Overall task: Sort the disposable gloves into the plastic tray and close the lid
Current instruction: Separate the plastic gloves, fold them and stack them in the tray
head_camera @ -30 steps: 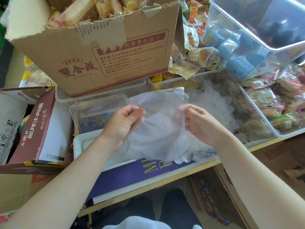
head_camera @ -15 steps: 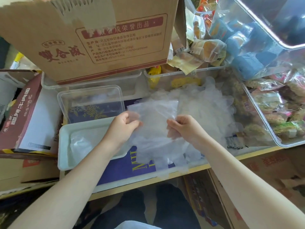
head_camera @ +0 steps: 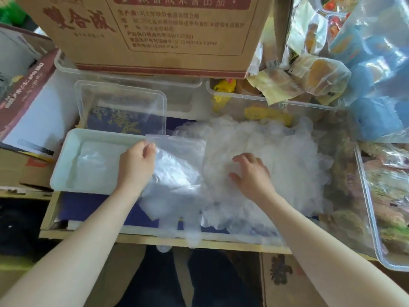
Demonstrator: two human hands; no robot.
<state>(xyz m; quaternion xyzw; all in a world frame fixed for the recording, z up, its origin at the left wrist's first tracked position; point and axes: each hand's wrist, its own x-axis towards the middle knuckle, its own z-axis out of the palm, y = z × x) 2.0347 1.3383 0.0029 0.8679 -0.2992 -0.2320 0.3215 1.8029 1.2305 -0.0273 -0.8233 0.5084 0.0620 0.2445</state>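
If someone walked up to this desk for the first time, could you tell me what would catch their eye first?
Probably the big heap of clear disposable gloves in the middle, with the right hand spread open on it. Just left of it, the left hand pinches one glove by its edge beside the white plastic tray, which already holds some gloves. Behind them, a large cardboard box with red print looms over everything.

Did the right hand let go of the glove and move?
Yes. The right hand has left the glove the left hand holds and gone right, onto the glove pile, away from the white tray.
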